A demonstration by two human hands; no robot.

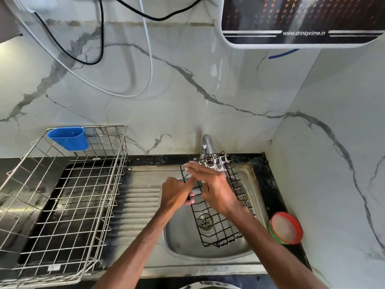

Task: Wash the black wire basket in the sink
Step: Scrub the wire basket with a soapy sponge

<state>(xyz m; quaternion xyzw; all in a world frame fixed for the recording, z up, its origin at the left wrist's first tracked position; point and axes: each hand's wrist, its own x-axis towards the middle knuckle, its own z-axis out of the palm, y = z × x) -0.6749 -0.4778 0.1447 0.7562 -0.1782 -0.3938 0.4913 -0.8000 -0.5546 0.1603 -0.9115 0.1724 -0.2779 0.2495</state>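
The black basket (218, 205) is tilted over the sink (181, 232), its top end foamy under the tap (206, 143). The left hand (177, 193) has its grip closed on the basket's left edge. The right hand (212, 187) lies flat and open on the wires. A steel rack (62, 197) stands on the table to the left.

Steel wire dish rack (62, 205) on the black desk (277, 188), blue plastic cup (69, 138) hooked on the rack's rear rim, red-rimmed bowl (285, 227) well right of the rack, water purifier (302, 19) wall-mounted above, cables (100, 38) hanging over the rack.
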